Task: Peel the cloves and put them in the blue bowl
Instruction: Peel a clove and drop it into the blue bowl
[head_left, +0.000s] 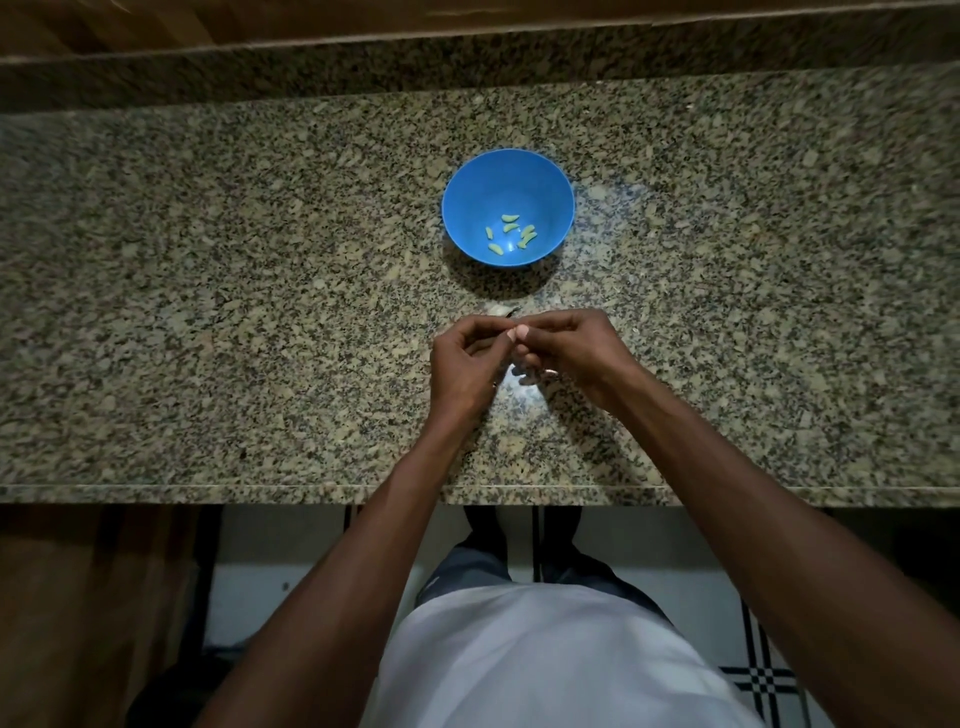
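A blue bowl (508, 171) stands on the granite counter with several pale yellow peeled cloves (511, 235) lying in its bottom. Just in front of it my left hand (462, 364) and my right hand (571, 348) meet above the counter, fingertips pinched together on a small clove that the fingers almost wholly hide. A pale bit of garlic (500, 310) lies on the counter right behind my fingertips, between the hands and the bowl.
The speckled granite counter (208, 312) stretches wide to both sides, with a raised granite ledge (311, 67) behind it and its front edge (260, 491) near my body. Small pale scraps (530, 395) lie under my hands.
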